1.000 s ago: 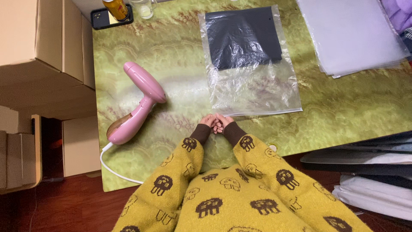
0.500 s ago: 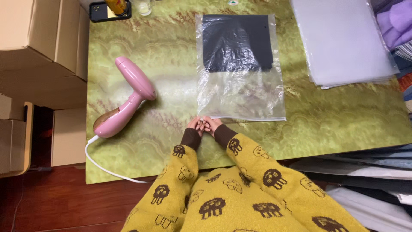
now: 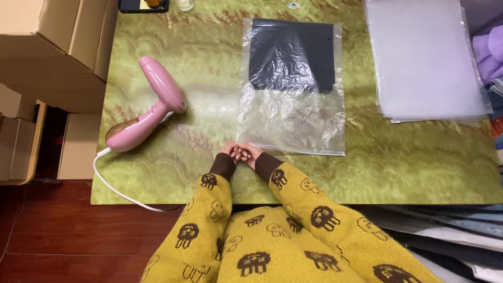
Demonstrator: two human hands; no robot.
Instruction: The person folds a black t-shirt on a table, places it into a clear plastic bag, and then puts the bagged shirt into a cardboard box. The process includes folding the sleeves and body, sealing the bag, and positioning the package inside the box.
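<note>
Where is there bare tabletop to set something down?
Bare patches: between the pink steamer and the clear bag; between that bag and the plastic sheet stack; the near right table edge. Crowded around the clasped hands.

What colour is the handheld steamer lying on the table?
Pink; the steamer shows clearly in the head view, left of the clasped hands.

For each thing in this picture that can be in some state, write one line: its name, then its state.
left hand: empty, clasped with the other
right hand: empty, clasped
clear plastic bag: flat, dark sheet inside its far half
pink handheld steamer: lying on its side, untouched
stack of clear bags: flat, piled
</note>
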